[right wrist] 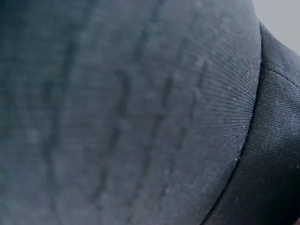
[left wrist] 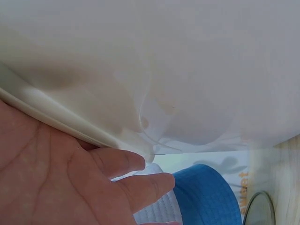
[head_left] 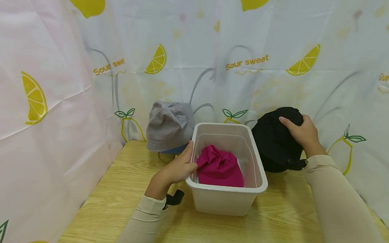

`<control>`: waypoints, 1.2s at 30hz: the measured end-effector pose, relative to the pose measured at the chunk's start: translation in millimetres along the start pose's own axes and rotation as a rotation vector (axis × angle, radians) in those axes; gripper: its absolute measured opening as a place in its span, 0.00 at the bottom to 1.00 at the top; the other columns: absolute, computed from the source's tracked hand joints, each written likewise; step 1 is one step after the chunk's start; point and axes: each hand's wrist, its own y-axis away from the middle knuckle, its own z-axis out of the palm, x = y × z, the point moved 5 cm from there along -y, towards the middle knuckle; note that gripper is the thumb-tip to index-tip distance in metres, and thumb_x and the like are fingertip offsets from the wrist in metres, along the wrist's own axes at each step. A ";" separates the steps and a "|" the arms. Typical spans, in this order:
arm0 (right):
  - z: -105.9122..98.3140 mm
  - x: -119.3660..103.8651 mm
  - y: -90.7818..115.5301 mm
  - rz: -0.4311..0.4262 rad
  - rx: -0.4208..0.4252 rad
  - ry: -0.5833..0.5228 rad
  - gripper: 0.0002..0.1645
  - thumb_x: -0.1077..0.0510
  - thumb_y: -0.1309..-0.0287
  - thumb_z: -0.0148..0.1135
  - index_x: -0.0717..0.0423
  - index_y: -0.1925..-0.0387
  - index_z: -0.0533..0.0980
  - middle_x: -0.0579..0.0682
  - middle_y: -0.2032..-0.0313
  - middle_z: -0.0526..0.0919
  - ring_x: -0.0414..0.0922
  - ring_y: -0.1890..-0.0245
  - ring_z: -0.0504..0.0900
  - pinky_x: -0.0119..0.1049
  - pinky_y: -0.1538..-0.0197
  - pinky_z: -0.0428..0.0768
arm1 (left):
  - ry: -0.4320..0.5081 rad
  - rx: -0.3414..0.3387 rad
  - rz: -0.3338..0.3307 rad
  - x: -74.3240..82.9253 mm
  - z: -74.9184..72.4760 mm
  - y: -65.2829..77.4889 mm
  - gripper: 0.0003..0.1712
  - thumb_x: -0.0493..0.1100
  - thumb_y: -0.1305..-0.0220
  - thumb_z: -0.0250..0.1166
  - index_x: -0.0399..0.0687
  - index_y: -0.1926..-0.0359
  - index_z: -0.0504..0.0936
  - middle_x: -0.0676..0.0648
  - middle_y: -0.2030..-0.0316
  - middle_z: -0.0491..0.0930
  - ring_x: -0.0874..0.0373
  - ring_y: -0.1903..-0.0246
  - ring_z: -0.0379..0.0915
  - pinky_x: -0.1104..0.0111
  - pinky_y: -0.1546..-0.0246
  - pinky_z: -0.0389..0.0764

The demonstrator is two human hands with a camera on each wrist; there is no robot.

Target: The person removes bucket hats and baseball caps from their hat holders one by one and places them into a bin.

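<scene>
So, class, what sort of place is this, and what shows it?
Probably a staged tabletop corner indoors: a lemon-print sheet lines the back and left side of a wood-grain table, where a white bin stands.

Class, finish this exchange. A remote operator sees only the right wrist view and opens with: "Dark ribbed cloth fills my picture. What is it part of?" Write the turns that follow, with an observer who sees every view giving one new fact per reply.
Observer: A black hat, held near its top by the right hand.
Operator: And where is the other hand?
Observer: The left hand rests against the left side of a white bin's rim.
Operator: Does that bin hold anything?
Observer: Yes, a bright pink cap lies inside it.
</scene>
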 end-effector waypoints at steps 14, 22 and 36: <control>-4.1 -12.3 3.5 -0.065 0.103 0.056 0.57 0.26 0.34 0.50 0.65 0.22 0.56 0.73 0.27 0.64 0.73 0.30 0.64 0.67 0.30 0.63 | 0.002 -0.005 0.004 -0.3 -0.7 -0.9 0.56 0.41 0.40 0.51 0.40 0.18 0.29 0.43 0.16 0.32 0.50 0.18 0.28 0.32 0.27 0.26; -4.9 -16.0 4.2 -0.075 0.152 0.076 0.53 0.29 0.33 0.50 0.64 0.23 0.60 0.72 0.28 0.66 0.72 0.31 0.65 0.66 0.30 0.64 | -0.002 -0.009 -0.012 -1.8 0.1 -0.5 0.56 0.42 0.38 0.51 0.40 0.18 0.28 0.43 0.17 0.30 0.50 0.18 0.26 0.33 0.26 0.25; -10.1 -21.2 3.9 -0.117 0.202 0.088 0.49 0.32 0.32 0.52 0.63 0.24 0.63 0.72 0.31 0.70 0.72 0.33 0.67 0.66 0.31 0.65 | 0.012 -0.005 -0.006 0.4 0.1 0.0 0.56 0.41 0.39 0.51 0.41 0.18 0.28 0.44 0.17 0.30 0.50 0.18 0.26 0.33 0.27 0.25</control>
